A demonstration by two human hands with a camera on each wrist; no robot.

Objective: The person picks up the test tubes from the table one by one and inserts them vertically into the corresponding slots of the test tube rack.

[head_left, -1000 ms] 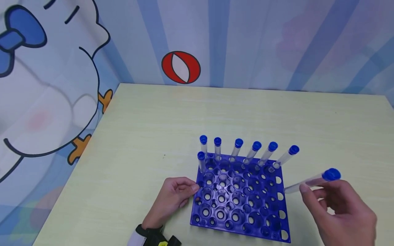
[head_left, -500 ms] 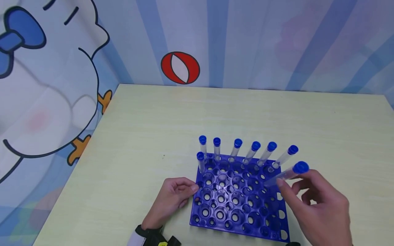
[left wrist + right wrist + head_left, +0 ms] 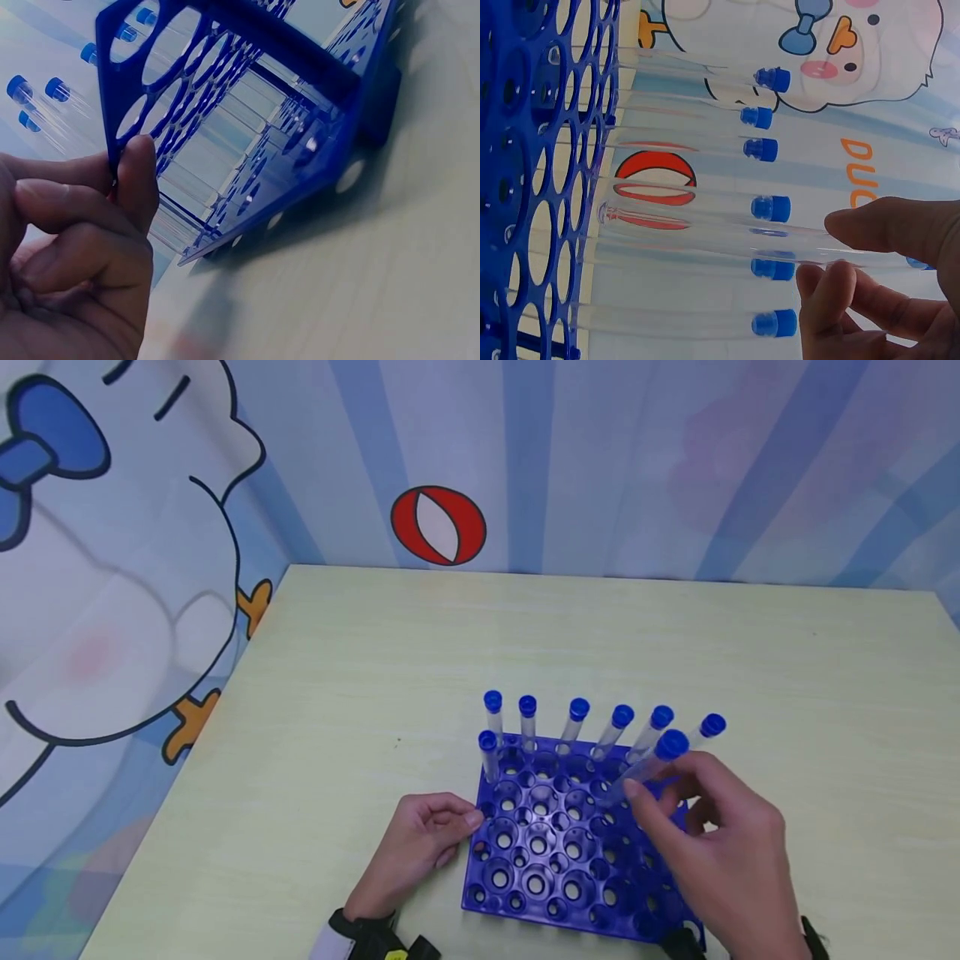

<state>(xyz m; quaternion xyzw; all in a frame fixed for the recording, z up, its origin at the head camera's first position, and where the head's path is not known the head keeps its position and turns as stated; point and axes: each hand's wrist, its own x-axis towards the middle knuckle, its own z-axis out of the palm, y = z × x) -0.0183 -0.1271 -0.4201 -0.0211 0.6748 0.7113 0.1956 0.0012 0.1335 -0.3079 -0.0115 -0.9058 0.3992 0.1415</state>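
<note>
A blue test tube rack (image 3: 517, 881) with rows of round holes stands on the table. The left hand (image 3: 416, 839) pinches its left edge between thumb and index finger, as the left wrist view shows at the rack's upper plate (image 3: 110, 90). Over the rack's right half, the right hand (image 3: 720, 835) holds a clear test tube (image 3: 647, 768) with a blue cap, tilted, its lower end toward the holes. In the right wrist view thumb and fingers grip this tube (image 3: 780, 244) near its capped end; its rounded tip appears just outside the rack's top plate.
Several blue-capped test tubes (image 3: 577, 722) stand along the rack's back row. One more tube (image 3: 490, 756) is in the left column, in front of the corner one. The pale table (image 3: 337, 693) meets a cartoon-printed wall (image 3: 600, 460) behind.
From right of the rack, the right hand has carried the test tube left and over the rack's holes. The left hand stays at the rack's left edge.
</note>
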